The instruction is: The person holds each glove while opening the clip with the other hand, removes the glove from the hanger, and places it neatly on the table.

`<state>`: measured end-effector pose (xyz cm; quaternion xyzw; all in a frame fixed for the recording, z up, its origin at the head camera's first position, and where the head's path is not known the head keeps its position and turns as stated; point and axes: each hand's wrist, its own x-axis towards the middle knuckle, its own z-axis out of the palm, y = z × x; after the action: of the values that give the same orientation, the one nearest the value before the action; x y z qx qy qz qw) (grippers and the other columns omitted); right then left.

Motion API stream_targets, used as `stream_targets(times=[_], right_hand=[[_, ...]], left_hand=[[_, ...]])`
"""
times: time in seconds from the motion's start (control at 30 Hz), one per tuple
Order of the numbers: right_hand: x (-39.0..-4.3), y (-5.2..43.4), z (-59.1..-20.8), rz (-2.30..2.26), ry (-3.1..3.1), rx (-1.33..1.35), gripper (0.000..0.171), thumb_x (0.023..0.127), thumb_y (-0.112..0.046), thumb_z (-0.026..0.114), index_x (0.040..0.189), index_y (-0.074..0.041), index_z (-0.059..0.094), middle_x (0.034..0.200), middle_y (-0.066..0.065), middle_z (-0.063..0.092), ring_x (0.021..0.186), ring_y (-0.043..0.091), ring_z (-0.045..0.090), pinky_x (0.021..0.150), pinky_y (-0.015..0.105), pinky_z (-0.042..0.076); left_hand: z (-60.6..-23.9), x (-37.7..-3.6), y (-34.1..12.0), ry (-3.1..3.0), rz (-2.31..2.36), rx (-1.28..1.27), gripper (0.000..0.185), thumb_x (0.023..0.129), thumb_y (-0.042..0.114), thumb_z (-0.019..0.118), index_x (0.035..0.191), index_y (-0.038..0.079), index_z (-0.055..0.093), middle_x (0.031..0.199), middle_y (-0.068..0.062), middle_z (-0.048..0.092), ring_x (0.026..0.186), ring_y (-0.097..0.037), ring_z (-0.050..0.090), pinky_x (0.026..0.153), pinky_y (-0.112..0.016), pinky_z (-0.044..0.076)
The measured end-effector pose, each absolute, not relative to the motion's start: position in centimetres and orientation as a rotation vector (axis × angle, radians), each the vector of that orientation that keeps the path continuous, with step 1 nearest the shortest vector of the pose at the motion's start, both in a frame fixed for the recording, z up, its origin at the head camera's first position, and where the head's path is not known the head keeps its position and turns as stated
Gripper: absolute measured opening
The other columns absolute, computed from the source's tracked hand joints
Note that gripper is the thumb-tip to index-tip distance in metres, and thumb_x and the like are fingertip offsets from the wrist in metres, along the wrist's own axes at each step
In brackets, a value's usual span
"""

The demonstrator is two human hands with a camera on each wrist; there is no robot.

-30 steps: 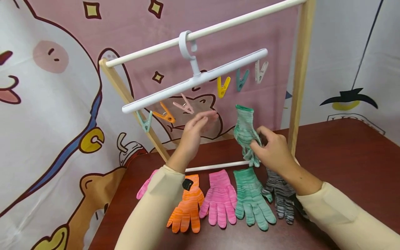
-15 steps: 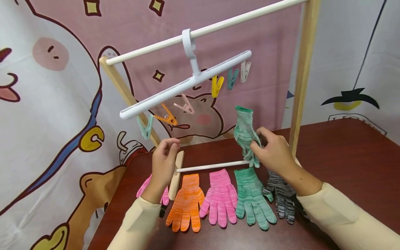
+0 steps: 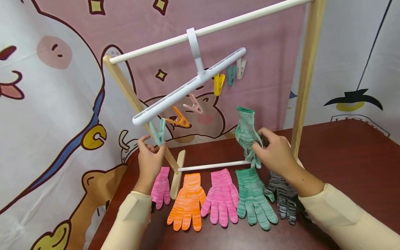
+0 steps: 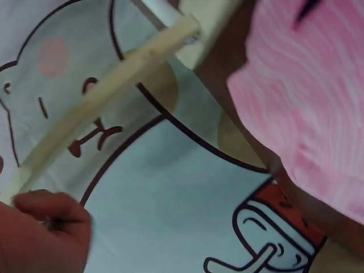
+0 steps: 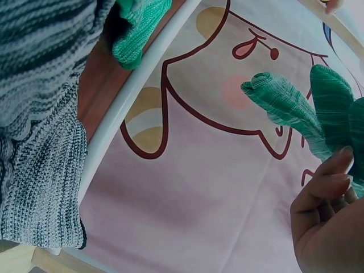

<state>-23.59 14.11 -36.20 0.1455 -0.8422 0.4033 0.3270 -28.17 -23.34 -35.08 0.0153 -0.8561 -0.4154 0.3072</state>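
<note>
My right hand [image 3: 275, 151] pinches a green-and-white knit glove [image 3: 245, 126] by its finger end, cuff upward. The right wrist view shows green glove fingers [image 5: 335, 108] rising past my fingertips. My left hand [image 3: 150, 161] has curled fingers at the lower end of a mint clothespin [image 3: 160, 130]; whether they pinch it I cannot tell. That clothespin hangs at the left end of a white hanger [image 3: 184, 92]. Orange [image 3: 181, 119], pink [image 3: 195, 104], yellow [image 3: 218, 84], teal [image 3: 231, 75] and white clothespins [image 3: 240, 68] follow along the hanger.
The hanger hooks over the white top rod [image 3: 237, 24] of a wooden rack [image 3: 304, 83]. On the brown table [image 3: 353, 166] lie pink [image 3: 220, 198], orange [image 3: 187, 203], green [image 3: 254, 199] and grey striped gloves [image 3: 284, 198], plus a second pink glove [image 3: 161, 189] at left.
My left hand has moved left from mid-rack, then up to the mint clothespin. The hanger has turned on its hook, its left end coming nearer. My right hand keeps holding the green glove.
</note>
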Motion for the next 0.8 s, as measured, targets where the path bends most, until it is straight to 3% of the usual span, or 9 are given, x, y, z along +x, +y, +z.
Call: stream_targets(times=[0.13,0.27,0.43,0.8], right_hand=[[-23.6,14.1,-36.2,1.057,-2.197,0.401,0.006,0.086,-0.005,0.061,0.089,-0.010,0.060,0.054,-0.004,0.043,0.043,0.005,0.033,0.045,0.025,0.031],[-23.6,14.0,-36.2,1.081,-2.197,0.406,0.007,0.085,-0.004,0.062,0.087,-0.010,0.060,0.055,-0.004,0.045,0.044,0.005,0.034,0.045,0.024,0.033],[-23.5,13.8,-36.4,1.179,-2.240,0.411,0.008,0.086,-0.003,0.060,0.087,-0.010,0.057,0.057,-0.002,0.042,0.047,0.007,0.035,0.048,0.026,0.033],[-23.3,13.5,-36.4,1.217,-2.294,0.415,0.003,0.090,-0.007,0.058,0.089,-0.008,0.056,0.060,-0.001,0.042,0.050,0.009,0.036,0.051,0.027,0.033]], left_hand=[[-35.3,-28.8,-23.5,-2.430,-0.934,0.119,0.057,0.094,0.042,0.066,0.135,0.009,0.045,0.076,-0.003,0.047,0.058,-0.018,0.042,0.049,-0.031,0.034],[-35.5,-29.1,-23.4,-2.539,-0.795,0.180,0.045,0.097,0.054,0.056,0.109,0.010,0.057,0.071,-0.005,0.054,0.059,-0.021,0.049,0.049,-0.032,0.035],[-35.9,-29.2,-23.2,-2.598,-0.720,0.202,0.051,0.099,0.057,0.047,0.079,0.012,0.057,0.070,-0.008,0.062,0.064,-0.026,0.060,0.051,-0.037,0.040],[-36.7,-29.7,-22.9,-2.520,-0.649,0.148,0.050,0.102,0.046,0.049,0.073,0.007,0.060,0.072,-0.017,0.068,0.073,-0.040,0.069,0.062,-0.054,0.049]])
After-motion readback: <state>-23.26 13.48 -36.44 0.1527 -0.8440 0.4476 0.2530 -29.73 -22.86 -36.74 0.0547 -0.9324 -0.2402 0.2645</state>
